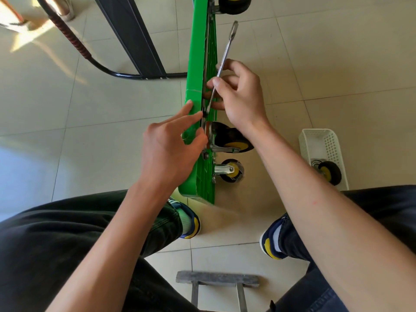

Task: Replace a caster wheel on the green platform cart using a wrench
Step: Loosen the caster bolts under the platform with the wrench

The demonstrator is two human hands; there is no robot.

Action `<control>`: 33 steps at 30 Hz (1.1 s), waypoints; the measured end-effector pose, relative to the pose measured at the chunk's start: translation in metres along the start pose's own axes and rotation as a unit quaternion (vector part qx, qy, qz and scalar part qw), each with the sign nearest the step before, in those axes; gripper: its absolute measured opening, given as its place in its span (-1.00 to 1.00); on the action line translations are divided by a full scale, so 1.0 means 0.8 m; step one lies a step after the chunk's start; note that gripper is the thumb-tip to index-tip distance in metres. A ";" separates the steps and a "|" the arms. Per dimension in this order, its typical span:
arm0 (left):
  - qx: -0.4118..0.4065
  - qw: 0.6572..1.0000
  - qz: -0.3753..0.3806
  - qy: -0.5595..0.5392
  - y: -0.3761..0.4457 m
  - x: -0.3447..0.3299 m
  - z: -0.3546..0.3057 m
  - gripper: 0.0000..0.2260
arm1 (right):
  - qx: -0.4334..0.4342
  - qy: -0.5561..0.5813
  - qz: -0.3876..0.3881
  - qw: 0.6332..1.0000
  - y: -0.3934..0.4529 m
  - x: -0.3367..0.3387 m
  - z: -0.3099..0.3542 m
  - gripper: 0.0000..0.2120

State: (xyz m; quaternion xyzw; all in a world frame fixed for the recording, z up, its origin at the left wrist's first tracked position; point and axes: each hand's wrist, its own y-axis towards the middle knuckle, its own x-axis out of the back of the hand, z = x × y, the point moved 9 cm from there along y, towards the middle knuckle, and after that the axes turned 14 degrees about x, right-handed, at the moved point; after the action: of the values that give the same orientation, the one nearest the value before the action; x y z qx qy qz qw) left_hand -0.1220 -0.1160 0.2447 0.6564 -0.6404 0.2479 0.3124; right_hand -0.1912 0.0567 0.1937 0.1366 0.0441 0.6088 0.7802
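Observation:
The green platform cart [200, 41] stands on its edge on the tiled floor, its underside facing right. My right hand [238, 95] grips a long silver wrench [227, 48] whose lower end sits at the mounting plate of a black and yellow caster wheel [234, 138]. My left hand [171, 145] rests on the cart's edge, its fingers straight and its thumb at the caster's plate. A second caster [230, 171] sits lower on the cart, and a third [235, 4] is at the top.
A white plastic basket [315, 140] on the floor at right holds a loose caster wheel [329, 172]. The cart's black handle [74, 39] lies on the floor at upper left beside a dark panel. My knees and shoes frame the cart's near end. A grey stool top sits below.

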 end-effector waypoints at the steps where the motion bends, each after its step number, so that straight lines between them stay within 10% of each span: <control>1: 0.000 1.000 -0.001 -0.001 0.000 0.000 0.000 -0.73 | 0.023 0.001 -0.007 1.000 -0.009 0.000 0.008 -0.81; 19: -0.010 1.000 0.004 -0.025 0.001 0.000 0.002 -0.72 | 0.183 -0.072 -0.089 0.976 -0.092 0.019 0.034 -0.81; 33: -0.009 1.000 -0.002 -0.019 0.000 -0.001 0.000 -0.73 | -0.232 0.227 -0.120 0.938 -0.030 0.047 -0.070 -0.82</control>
State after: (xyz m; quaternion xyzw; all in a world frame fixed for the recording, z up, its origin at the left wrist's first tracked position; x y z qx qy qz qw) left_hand -0.1220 -0.1155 0.2440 0.6597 -0.6467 0.2292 0.3066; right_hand -0.1718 0.0967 0.1372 -0.1965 0.0937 0.5192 0.8265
